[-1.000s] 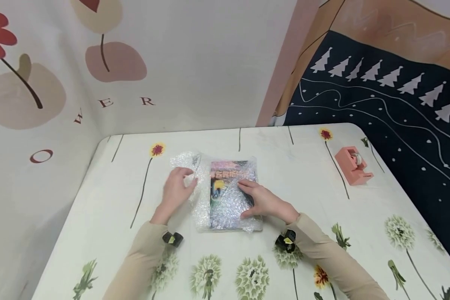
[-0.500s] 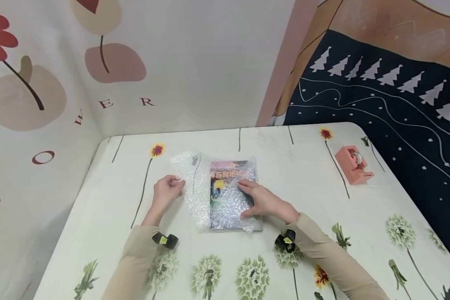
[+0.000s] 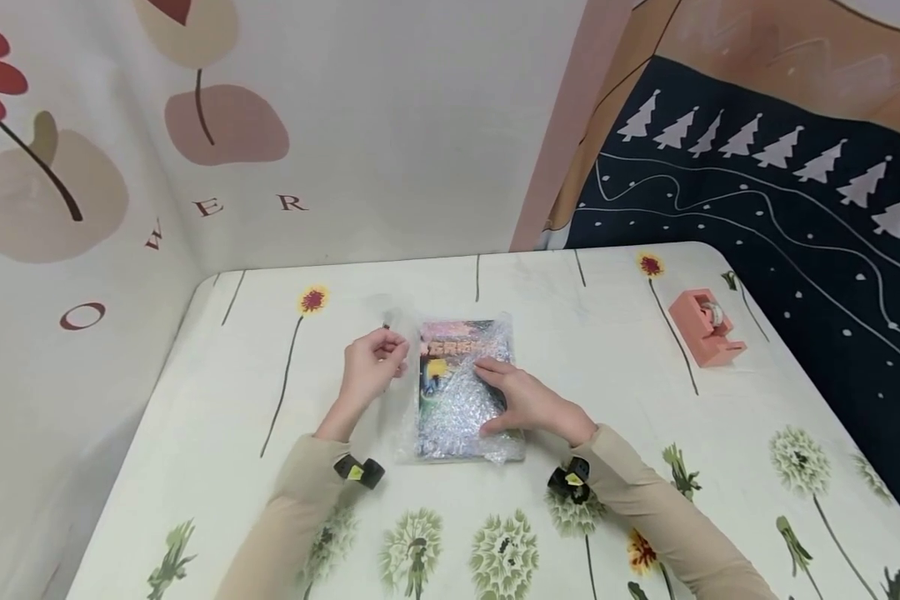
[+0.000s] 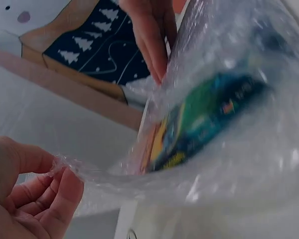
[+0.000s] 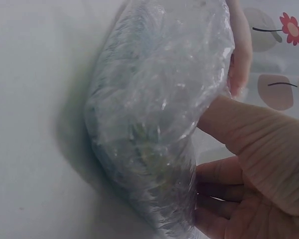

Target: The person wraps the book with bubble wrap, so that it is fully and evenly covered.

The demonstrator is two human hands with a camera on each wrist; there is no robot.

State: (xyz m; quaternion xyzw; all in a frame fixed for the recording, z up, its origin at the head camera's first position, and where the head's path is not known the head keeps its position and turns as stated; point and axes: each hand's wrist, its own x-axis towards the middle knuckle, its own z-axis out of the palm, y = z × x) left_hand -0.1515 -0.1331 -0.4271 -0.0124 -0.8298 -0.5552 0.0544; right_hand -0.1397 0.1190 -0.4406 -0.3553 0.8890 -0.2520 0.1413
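A book with a colourful cover (image 3: 437, 379) lies on the table, partly covered by clear bubble wrap (image 4: 269, 164). My left hand (image 3: 371, 364) is at the book's left and pinches the raised free edge of the wrap between thumb and fingers, which the left wrist view shows close up. Across the book's right side rests my right hand (image 3: 532, 402), thumb and fingers spread apart and pressing on the wrapped surface. In the right wrist view, the wrap hides most of the cover.
A pink tape dispenser (image 3: 705, 329) with a roll of tape stands at the right of the table. The flower-patterned tablecloth (image 3: 592, 333) covers the tabletop. Printed curtains (image 3: 390, 142) hang behind and at the sides.
My left hand first drew back left to the wrap's edge, then came right toward the book, lifting the flap with it. My right hand has stayed in place on the book.
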